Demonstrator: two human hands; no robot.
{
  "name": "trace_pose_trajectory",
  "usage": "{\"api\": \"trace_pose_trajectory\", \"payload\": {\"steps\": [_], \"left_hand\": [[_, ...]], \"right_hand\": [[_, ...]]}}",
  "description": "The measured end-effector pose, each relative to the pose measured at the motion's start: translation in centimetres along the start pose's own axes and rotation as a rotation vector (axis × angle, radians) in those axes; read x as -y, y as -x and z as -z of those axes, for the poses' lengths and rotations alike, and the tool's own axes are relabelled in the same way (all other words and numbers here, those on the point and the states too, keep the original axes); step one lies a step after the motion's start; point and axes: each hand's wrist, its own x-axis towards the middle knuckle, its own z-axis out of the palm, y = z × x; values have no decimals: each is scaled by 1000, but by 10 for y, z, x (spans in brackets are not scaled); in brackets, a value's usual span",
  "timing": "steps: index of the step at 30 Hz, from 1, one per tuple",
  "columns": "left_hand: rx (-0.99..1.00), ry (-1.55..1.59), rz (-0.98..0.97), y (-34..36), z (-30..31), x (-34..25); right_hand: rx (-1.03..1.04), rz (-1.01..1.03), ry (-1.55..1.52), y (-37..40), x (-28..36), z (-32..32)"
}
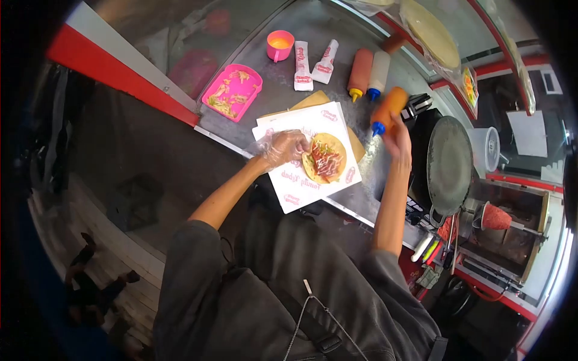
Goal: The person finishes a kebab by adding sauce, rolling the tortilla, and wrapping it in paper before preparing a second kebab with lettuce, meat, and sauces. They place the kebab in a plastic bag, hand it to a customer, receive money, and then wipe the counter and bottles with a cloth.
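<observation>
My left hand (285, 148), in a clear plastic glove, pinches the left edge of a round flatbread (339, 150) topped with red sauce, white sauce and filling. The flatbread lies on printed white paper sheets (286, 194), with brown paper (313, 100) partly under them. To the right, my right hand (398, 137) is wrapped round an orange squeeze bottle (388, 108), its blue nozzle pointing down beside the paper. Behind it stand a red bottle (360, 69) with a yellow nozzle and a whitish bottle (379, 73) with a blue nozzle.
A pink tray (248, 107) with shredded food and a pink cup (280, 49) of orange liquid are at the back left. Two wrapped rolls (301, 66) lie beside them. A large round pan (449, 165) stands right of my right hand; a meat spit (497, 218) is farther right.
</observation>
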Motion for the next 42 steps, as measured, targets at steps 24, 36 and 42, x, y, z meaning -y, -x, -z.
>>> {"api": "trace_pose_trajectory", "payload": {"steps": [24,36,42], "left_hand": [[-42,-162,125,4,-6,-15],[-154,-267,164,-1,-22,-10],[-241,-282,240,-16,-28,-9]], "right_hand": [[84,314,791,166,-45,-60],[-617,357,1780,13,-2,-17],[-287,810,1667,36,-29,-52]]}}
